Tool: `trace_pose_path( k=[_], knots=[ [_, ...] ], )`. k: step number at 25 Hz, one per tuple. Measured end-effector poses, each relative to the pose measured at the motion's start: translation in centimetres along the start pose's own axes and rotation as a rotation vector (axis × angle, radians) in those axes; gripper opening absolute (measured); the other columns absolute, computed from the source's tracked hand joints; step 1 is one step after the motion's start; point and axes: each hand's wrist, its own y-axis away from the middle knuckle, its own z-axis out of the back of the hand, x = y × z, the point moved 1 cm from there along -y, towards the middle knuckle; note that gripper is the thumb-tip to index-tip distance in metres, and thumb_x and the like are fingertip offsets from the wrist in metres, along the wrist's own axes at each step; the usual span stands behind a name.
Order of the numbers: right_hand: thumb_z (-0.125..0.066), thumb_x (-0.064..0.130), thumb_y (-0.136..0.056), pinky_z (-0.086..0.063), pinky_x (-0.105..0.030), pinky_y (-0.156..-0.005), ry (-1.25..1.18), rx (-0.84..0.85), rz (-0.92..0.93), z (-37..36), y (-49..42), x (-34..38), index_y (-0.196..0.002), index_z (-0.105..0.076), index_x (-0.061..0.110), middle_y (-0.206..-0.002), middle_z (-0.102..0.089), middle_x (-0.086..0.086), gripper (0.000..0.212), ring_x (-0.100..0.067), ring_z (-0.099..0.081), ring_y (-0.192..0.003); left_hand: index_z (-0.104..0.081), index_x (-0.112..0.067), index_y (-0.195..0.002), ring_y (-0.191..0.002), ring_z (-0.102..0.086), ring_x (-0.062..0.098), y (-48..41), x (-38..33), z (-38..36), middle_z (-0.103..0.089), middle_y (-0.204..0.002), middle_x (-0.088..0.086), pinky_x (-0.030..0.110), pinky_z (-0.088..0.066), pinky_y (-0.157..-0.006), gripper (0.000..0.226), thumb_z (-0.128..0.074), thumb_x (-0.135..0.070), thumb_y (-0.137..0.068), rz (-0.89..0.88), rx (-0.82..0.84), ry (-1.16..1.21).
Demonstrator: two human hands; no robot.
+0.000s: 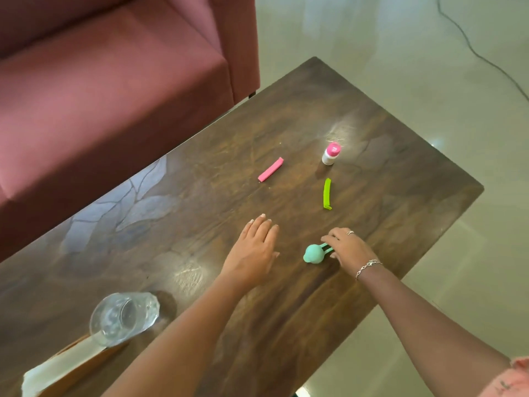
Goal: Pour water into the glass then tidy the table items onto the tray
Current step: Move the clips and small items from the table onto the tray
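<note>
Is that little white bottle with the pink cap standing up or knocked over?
Upright. The bottle stands on its base on the table, pink cap on top.

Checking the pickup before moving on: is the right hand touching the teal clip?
Touching. The head view shows the right hand with its fingertips closed over the prongs of the teal clip, no gap between them; the clip rests on the table.

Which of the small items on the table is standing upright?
The little white bottle with the pink cap; the pink clip and green clip lie flat.
</note>
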Motion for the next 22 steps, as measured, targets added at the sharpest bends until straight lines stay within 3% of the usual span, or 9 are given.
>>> trace_pose_path(
  k=[3, 6, 9, 11, 12, 14, 16, 20, 22],
  knots=[
    [-0.091, 0.007, -0.027, -0.039, -0.027, -0.046, 0.042, 0.055, 0.0, 1.1, -1.2, 0.2, -0.068, -0.063, 0.017, -0.07, -0.058, -0.002, 0.05, -0.024, -0.058, -0.062, -0.024, -0.008, -0.143, -0.144, -0.009, 0.025, -4.7, -0.4, 1.3, -0.026, -0.151, 0.01, 0.032, -0.006, -0.117, 0.053, -0.042, -0.028, -0.096, -0.006, -0.045, 0.008],
    [-0.078, 0.013, -0.064, -0.029, -0.029, -0.066, 0.059, 0.182, -0.013, 1.1, -2.3, -0.2, -0.089, -0.062, 0.014, -0.095, -0.058, -0.006, 0.03, -0.026, -0.055, -0.092, -0.028, -0.007, -0.141, -0.144, -0.013, 0.024, -9.9, -1.7, 2.4, -0.028, -0.151, 0.01, 0.03, -0.009, -0.116, 0.052, -0.045, -0.024, -0.095, -0.047, -0.091, 0.028],
    [-0.083, 0.016, -0.053, -0.037, -0.032, -0.062, 0.061, 0.189, 0.013, 1.0, -2.5, -0.6, -0.08, -0.061, 0.017, -0.089, -0.059, -0.005, 0.035, -0.026, -0.059, -0.085, -0.028, -0.006, -0.141, -0.142, -0.017, 0.024, -14.7, -2.9, 3.0, -0.029, -0.15, 0.01, 0.027, -0.009, -0.115, 0.052, -0.047, -0.021, -0.094, -0.085, -0.097, 0.035],
    [-0.074, 0.014, -0.067, -0.032, -0.031, -0.069, 0.091, 0.241, 0.035, 1.1, -2.5, -0.5, -0.093, -0.059, 0.016, -0.102, -0.055, -0.005, 0.03, -0.023, -0.053, -0.098, -0.029, -0.005, -0.14, -0.14, -0.021, 0.024, -17.4, -3.4, 3.1, -0.031, -0.149, 0.011, 0.027, -0.012, -0.113, 0.054, -0.05, -0.017, -0.092, -0.077, -0.126, 0.099],
    [-0.075, 0.014, -0.065, -0.031, -0.029, -0.068, 0.073, 0.23, 0.035, 1.2, -2.5, -0.4, -0.091, -0.06, 0.017, -0.1, -0.056, -0.004, 0.029, -0.023, -0.054, -0.096, -0.03, -0.005, -0.14, -0.139, -0.023, 0.024, -18.7, -3.6, 3.1, -0.032, -0.148, 0.011, 0.027, -0.014, -0.113, 0.055, -0.052, -0.015, -0.091, -0.055, -0.15, 0.147],
    [-0.087, 0.022, -0.034, -0.036, -0.021, -0.052, 0.048, 0.187, 0.051, 1.4, -2.2, 0.0, -0.062, -0.061, 0.023, -0.071, -0.059, 0.003, 0.038, -0.017, -0.061, -0.066, -0.03, -0.007, -0.141, -0.138, -0.025, 0.023, -20.9, -3.8, 2.7, -0.033, -0.148, 0.009, 0.026, -0.018, -0.11, 0.056, -0.054, -0.014, -0.09, -0.023, -0.184, 0.203],
    [-0.086, 0.025, -0.012, -0.034, -0.014, -0.041, 0.04, 0.142, 0.017, 0.7, -2.4, -0.3, -0.045, -0.053, 0.027, -0.052, -0.051, 0.008, 0.047, -0.01, -0.055, -0.045, -0.031, -0.009, -0.141, -0.138, -0.027, 0.021, -22.7, -4.3, 2.0, -0.032, -0.149, 0.007, 0.026, -0.023, -0.108, 0.054, -0.052, -0.014, -0.091, -0.041, -0.173, 0.194],
    [-0.087, 0.02, -0.013, -0.023, -0.016, -0.045, -0.006, 0.097, 0.007, -0.3, -2.5, -0.1, -0.044, -0.051, 0.026, -0.049, -0.049, 0.008, 0.048, -0.012, -0.052, -0.043, -0.038, -0.012, -0.137, -0.133, -0.032, 0.023, -24.7, -5.1, 0.9, -0.035, -0.147, 0.006, 0.035, -0.037, -0.098, 0.046, -0.045, -0.006, -0.092, -0.033, -0.147, 0.166],
    [-0.088, 0.016, -0.015, -0.023, -0.018, -0.047, -0.002, 0.055, 0.001, -0.6, -2.4, -0.1, -0.046, -0.051, 0.025, -0.051, -0.049, 0.007, 0.049, -0.014, -0.052, -0.044, -0.047, -0.008, -0.128, -0.123, -0.041, 0.026, -25.1, -5.1, 0.6, -0.044, -0.136, 0.009, 0.039, -0.042, -0.089, 0.04, -0.043, 0.0, -0.089, -0.008, -0.154, 0.165]
  ],
)
